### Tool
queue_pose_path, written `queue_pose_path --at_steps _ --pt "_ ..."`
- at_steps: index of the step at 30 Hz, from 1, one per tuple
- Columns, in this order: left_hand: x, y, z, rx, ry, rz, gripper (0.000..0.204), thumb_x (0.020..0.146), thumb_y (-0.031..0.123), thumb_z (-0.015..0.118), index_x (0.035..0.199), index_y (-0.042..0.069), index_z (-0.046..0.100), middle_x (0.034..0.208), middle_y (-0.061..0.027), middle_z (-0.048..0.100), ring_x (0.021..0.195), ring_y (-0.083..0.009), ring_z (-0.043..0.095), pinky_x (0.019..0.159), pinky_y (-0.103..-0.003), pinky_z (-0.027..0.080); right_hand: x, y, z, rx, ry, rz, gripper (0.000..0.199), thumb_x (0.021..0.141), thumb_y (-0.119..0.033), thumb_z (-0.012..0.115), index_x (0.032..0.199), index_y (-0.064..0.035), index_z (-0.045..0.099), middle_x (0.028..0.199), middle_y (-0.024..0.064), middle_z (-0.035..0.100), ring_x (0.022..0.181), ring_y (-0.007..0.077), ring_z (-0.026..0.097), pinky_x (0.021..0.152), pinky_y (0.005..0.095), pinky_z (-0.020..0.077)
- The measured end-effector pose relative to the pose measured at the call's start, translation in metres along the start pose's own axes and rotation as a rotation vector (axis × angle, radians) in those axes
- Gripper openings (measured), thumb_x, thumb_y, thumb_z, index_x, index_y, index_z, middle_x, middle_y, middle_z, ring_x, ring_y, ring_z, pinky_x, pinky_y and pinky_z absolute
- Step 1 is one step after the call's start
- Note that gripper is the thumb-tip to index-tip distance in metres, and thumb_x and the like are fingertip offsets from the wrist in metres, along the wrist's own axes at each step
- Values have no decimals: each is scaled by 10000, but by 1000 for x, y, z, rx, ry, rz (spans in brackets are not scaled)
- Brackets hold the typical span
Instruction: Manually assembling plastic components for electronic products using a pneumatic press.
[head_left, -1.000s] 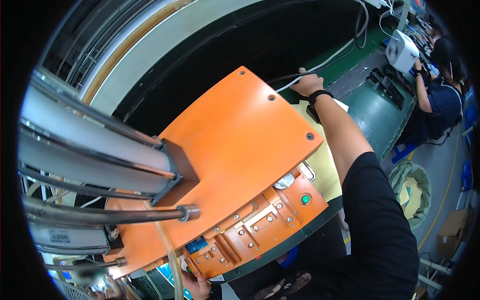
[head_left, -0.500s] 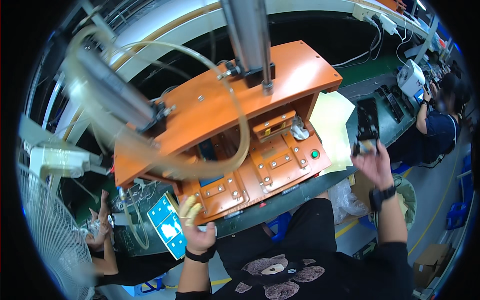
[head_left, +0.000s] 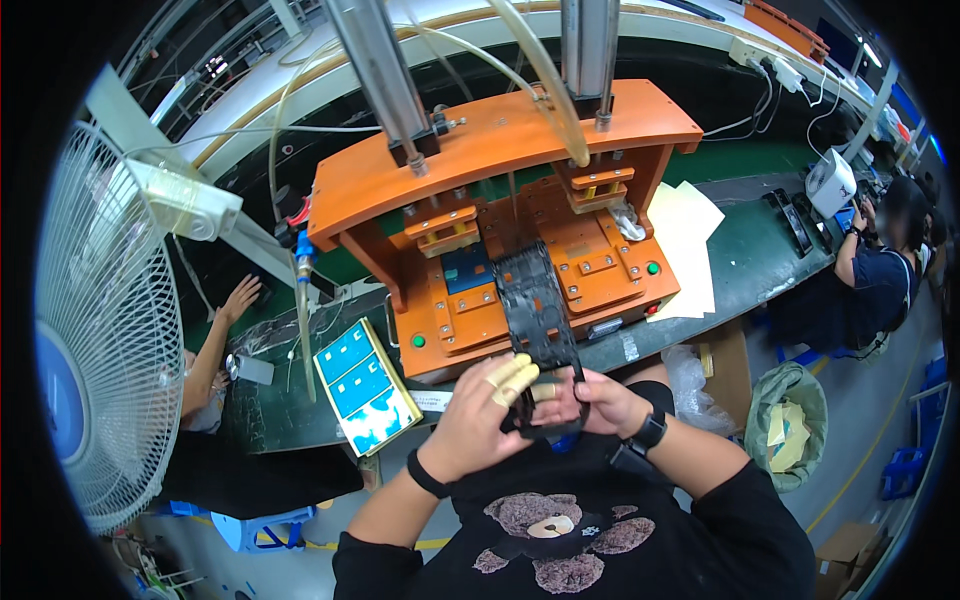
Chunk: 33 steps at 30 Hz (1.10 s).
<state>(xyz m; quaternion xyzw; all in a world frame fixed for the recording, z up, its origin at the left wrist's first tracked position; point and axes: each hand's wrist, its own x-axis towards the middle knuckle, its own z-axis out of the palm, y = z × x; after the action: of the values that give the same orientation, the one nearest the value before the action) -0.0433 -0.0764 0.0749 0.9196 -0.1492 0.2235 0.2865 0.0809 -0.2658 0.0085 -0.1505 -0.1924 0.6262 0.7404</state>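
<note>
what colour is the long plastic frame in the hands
Black, seen clearly in the head view: the frame is held by both hands.

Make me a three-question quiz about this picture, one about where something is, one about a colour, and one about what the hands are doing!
1. Where is the white fan?
A. On the person's left
B. On the person's right
C. On top of the press

2. What colour is the press machine?
A. Blue
B. Orange
C. Yellow

3. What are the left hand and right hand doing?
A. Both resting empty on the bench
B. One pressing a green button
C. Both holding the black plastic frame

Answers:
1. A, since the fan fills the left edge of the view.
2. B, because its top plate and base are orange.
3. C, as the fingers of both hands close around the frame's near end, in front of the press.
</note>
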Motion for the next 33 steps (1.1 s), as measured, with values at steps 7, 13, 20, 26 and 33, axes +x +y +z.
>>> queue_pose_path --at_steps 7,13,20,26,33 --pt "32 -62 -50 81 3 -158 664 678 95 765 1299 36 538 1336 -189 548 1336 -387 451 1124 -424 367 7 8 -14 -495 241 91 480 1074 -386 346 1421 -66 438 1279 102 603 1074 183 614 907 316 493" --pt "53 -84 -67 220 -168 -141 706 745 292 804 1325 8 518 1285 -216 561 1245 -403 501 1068 -440 402 -35 28 -21 -800 338 191 384 1048 -306 471 1340 -70 552 1142 30 667 935 97 606 843 252 484" --pt "60 -96 -65 197 -277 -117 728 750 429 784 1307 26 544 1225 -197 593 1141 -376 565 1014 -428 434 -60 37 -33 -772 536 174 353 1014 -241 561 1295 -28 572 1096 28 663 916 87 584 846 251 490" --pt "45 -96 -60 136 -160 -105 814 739 457 790 1361 25 493 1344 -218 522 1298 -423 451 1128 -447 325 -47 44 -31 -759 517 184 350 1008 -221 573 1280 0 568 1101 41 662 951 96 599 880 260 493" --pt "-51 -100 -42 232 291 -179 483 860 266 648 1274 28 572 1286 -171 573 1303 -359 471 1084 -473 354 -63 49 -38 -770 555 101 319 977 -159 623 1240 17 587 1082 36 666 988 87 608 896 257 489"
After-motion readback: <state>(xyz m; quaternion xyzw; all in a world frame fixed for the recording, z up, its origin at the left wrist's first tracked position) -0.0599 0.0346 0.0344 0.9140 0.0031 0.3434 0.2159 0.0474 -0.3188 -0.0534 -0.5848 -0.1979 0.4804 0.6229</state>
